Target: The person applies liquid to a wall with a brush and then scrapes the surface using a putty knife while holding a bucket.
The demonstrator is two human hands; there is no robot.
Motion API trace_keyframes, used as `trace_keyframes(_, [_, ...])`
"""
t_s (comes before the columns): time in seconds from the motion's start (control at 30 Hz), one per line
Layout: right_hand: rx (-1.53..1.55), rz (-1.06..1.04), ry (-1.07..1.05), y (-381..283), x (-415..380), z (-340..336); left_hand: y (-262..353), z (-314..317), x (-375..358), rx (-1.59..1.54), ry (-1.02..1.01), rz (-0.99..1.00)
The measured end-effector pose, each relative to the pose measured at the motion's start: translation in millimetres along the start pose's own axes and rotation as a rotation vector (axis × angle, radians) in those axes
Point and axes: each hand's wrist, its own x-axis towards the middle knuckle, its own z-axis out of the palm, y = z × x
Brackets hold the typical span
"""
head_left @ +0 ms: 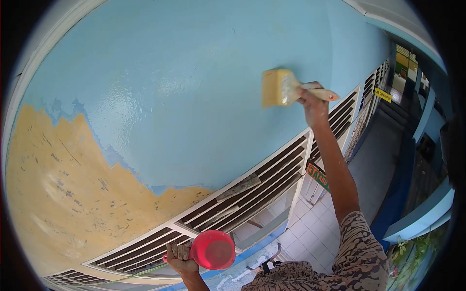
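Raised on the right, my right hand point(316, 105) is closed around the wooden handle of a wide paintbrush point(287, 88). Its yellowish bristles point left, against or close over the light blue painted wall point(194, 87), and the metal band is smeared with paint. Low in the view, my left hand point(181, 258) grips the handle of a red plastic dipper point(213, 250), its round mouth facing up. Bare yellow wall point(73, 179) with dark scuffs shows at the lower left, bordered by a ragged blue paint edge. Wet paint glistens left of the brush.
Slatted louvre vents point(257, 186) in white frames run diagonally below the painted area. An orange-lettered sign point(318, 175) hangs by my right forearm. White floor tiles point(306, 228) lie far below, and a corridor point(374, 160) with a yellow sign point(383, 94) stretches along the right. Plants point(412, 262) grow at lower right.
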Motion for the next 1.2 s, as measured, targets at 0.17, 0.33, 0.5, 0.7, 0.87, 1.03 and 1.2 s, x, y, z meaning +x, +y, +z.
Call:
trace_keyframes(0.17, [-0.050, -0.321, 0.566, 29, 29, -124, 7, -13, -8, 0.021, 0.020, 0.077])
trace_keyframes(0.33, [-0.743, -0.542, 0.242, 79, -112, -53, 0, -19, -4, -0.005, -0.021, 0.076])
trace_keyframes(0.5, [-0.503, -0.090, -0.014, 65, -248, 28, -20, -32, 5, 0.003, -0.037, 0.087])
trace_keyframes(0.7, [-0.202, 0.658, -0.034, -7, -314, 93, -46, -45, -1, -0.014, 0.010, 0.160])
trace_keyframes(0.87, [-0.484, 0.870, -0.528, -2, -347, 104, -56, -39, -16, 0.003, 0.152, 0.152])
trace_keyframes(1.03, [-0.366, 0.835, -0.621, 7, -356, 108, -55, -47, -26, -0.124, 0.148, 0.105])
trace_keyframes(1.2, [-0.186, 0.872, -0.209, 23, -333, 67, -51, -79, -31, -0.100, 0.211, 0.139])
